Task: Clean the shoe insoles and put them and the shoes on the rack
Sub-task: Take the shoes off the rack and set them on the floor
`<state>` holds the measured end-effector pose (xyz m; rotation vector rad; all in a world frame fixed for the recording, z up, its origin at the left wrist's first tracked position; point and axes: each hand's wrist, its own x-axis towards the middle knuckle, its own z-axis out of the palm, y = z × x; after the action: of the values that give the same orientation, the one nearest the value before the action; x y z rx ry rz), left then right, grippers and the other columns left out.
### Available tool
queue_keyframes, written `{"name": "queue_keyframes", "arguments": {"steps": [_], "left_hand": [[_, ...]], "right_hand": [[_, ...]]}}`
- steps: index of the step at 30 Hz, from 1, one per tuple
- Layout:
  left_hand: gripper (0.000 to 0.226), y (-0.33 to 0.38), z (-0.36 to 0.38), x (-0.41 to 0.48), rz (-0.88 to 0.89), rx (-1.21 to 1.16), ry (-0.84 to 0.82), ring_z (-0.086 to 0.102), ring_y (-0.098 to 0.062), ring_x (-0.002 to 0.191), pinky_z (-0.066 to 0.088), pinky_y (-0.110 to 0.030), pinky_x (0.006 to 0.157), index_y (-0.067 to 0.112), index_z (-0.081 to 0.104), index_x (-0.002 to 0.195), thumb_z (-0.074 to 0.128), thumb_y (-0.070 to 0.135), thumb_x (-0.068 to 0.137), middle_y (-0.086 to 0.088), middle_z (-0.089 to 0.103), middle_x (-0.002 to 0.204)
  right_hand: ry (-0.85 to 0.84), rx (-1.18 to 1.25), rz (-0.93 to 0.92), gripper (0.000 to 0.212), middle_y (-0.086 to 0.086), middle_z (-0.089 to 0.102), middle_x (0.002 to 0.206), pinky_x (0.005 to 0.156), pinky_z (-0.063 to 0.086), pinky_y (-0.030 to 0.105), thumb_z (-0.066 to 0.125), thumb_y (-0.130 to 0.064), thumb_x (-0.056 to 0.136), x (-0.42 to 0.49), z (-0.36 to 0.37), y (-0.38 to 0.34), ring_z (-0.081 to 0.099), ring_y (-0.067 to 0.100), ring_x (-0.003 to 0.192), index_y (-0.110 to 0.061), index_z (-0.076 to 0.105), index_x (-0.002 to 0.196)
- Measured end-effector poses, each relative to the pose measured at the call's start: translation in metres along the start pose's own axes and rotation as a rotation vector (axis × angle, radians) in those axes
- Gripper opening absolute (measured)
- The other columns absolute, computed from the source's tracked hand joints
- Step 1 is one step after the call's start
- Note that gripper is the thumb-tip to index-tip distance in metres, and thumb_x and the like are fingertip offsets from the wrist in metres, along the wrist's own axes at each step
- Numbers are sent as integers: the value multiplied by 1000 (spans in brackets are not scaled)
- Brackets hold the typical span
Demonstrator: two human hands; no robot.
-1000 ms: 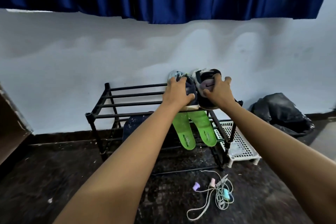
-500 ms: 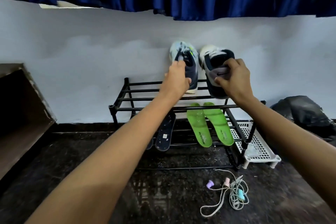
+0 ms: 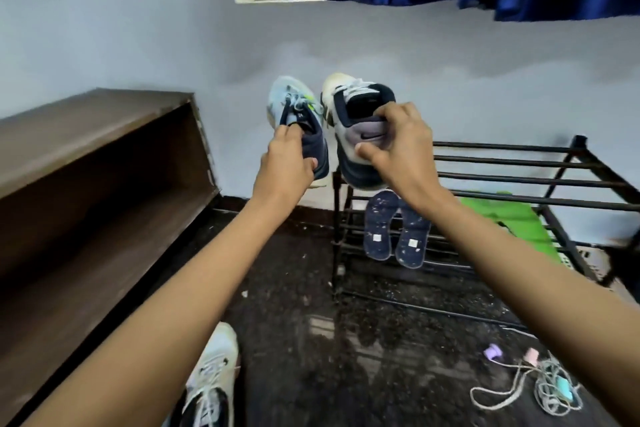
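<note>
Blue shoe [image 3: 294,104] clamped by its heel in my left hand [image 3: 285,166], white shoe [image 3: 360,97] likewise in my right hand [image 3: 401,146], toes pointing far, both aloft just left of the rack [image 3: 554,201], so its top bars lie right.

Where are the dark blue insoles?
Head view, centre-right: dark blue insoles lean on the rack's lower bars, below the right hand, left of the green insoles.

Both my bare forearms extend forward and upward, nearly parallel, my left hand [image 3: 285,163] pinching the heel of a light blue shoe [image 3: 290,98] and my right hand [image 3: 398,146] gripping the heel of a white and navy shoe [image 3: 360,95], fingers hooked over each collar.
</note>
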<state>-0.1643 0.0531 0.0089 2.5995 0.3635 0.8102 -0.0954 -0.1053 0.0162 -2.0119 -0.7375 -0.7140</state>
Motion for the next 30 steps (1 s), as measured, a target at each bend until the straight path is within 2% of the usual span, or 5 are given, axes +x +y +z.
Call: {"name": "queue_keyframes", "arguments": {"steps": [4, 8, 13, 16, 30], "left_hand": [[30, -51, -9, -26, -59, 38, 4, 53, -33, 109, 35, -35, 79, 5, 52, 114, 65, 17, 91, -11, 51, 121], [27, -95, 0, -55, -143, 32, -11, 53, -34, 107, 38, -40, 84, 6, 52, 109, 66, 17, 90, -11, 51, 116], [21, -140, 39, -102, -257, -6, -87, 54, -31, 107, 35, -36, 81, 10, 51, 103, 66, 16, 90, -7, 51, 113], [22, -165, 75, -133, -320, -13, -176, 54, -33, 105, 34, -36, 77, 12, 47, 98, 67, 16, 90, -6, 49, 111], [23, -217, 191, -233, -468, -20, -389, 59, -31, 93, 46, -41, 72, 9, 48, 98, 68, 16, 88, -7, 51, 106]], "right_hand": [[-64, 76, -21, 38, 2, 48, 98, 73, 27, 6, 76, -11, 65, -28, 49, -23, 44, 10, 85, -7, 59, 98], [-164, 135, -18, 33, -3, 44, 97, 75, 26, -1, 74, -7, 66, -66, 95, -30, 43, 8, 84, -8, 58, 96], [-334, 79, -53, 33, 1, 52, 103, 80, 42, 30, 72, -9, 71, -123, 146, -6, 51, 23, 95, -11, 57, 99], [-423, 39, -30, 33, 4, 52, 100, 75, 32, 20, 74, -5, 69, -161, 171, 17, 51, 24, 93, -8, 57, 97], [-773, -96, 262, 32, 3, 49, 105, 74, 27, 19, 72, -5, 71, -282, 226, 96, 37, 19, 96, -9, 54, 96]]}}
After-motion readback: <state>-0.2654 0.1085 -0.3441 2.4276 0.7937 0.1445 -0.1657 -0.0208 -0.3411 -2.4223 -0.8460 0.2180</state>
